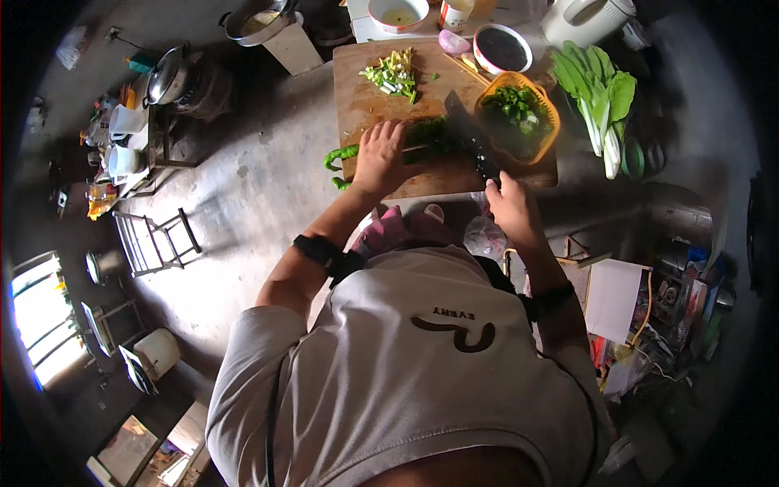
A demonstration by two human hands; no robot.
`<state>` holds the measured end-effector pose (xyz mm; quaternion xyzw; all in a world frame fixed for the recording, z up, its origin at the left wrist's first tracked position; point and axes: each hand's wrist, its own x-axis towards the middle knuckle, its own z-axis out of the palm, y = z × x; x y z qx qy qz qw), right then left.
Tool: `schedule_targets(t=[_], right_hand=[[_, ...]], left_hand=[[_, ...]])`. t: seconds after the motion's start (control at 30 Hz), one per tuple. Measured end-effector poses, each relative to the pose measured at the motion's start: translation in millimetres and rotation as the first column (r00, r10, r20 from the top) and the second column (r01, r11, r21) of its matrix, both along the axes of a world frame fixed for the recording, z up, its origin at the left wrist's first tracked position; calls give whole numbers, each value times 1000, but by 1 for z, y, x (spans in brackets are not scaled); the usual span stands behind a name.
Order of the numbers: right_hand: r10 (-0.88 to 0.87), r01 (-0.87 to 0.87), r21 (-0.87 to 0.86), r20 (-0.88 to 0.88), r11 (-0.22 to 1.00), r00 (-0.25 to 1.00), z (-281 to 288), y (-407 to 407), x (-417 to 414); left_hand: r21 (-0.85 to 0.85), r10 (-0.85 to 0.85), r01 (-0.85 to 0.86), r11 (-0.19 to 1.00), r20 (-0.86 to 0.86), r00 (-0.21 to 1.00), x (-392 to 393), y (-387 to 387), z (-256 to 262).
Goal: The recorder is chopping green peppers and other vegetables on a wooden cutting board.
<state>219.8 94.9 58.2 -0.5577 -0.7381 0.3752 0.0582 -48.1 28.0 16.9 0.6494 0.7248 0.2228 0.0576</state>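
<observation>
A wooden cutting board [359, 67] lies in front of me. My left hand [383, 155] presses down on long green peppers [344, 153], whose curved ends stick out past the board's left edge. My right hand [510, 198] grips the handle of a kitchen knife [465, 125] with a dark blade, slanted across the board to the right of the peppers. Dark green pieces lie between the hand and the blade. Behind them is a pile of chopped scallion [395, 76]. An orange plastic basket [555, 125] with chopped greens stands at the board's right side.
At the board's back right are a bowl of dark contents [528, 52], a peeled onion piece [454, 42] and chopsticks [465, 68]. Another bowl [398, 27] stands behind. Leafy greens [599, 91] lie right of the board, below a white kettle [584, 21]. A chair [155, 240] stands left.
</observation>
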Motion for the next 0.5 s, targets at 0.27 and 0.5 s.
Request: schedule_targets(t=[0.27, 0.5], right_hand=[[69, -80, -355, -43, 931, 997, 58, -25, -58], [200, -179, -326, 30, 928, 979, 50, -34, -72]], left_hand=[[-93, 73, -70, 993, 26, 997, -15, -36, -4], [-102, 73, -64, 993, 80, 994, -10, -35, -1]])
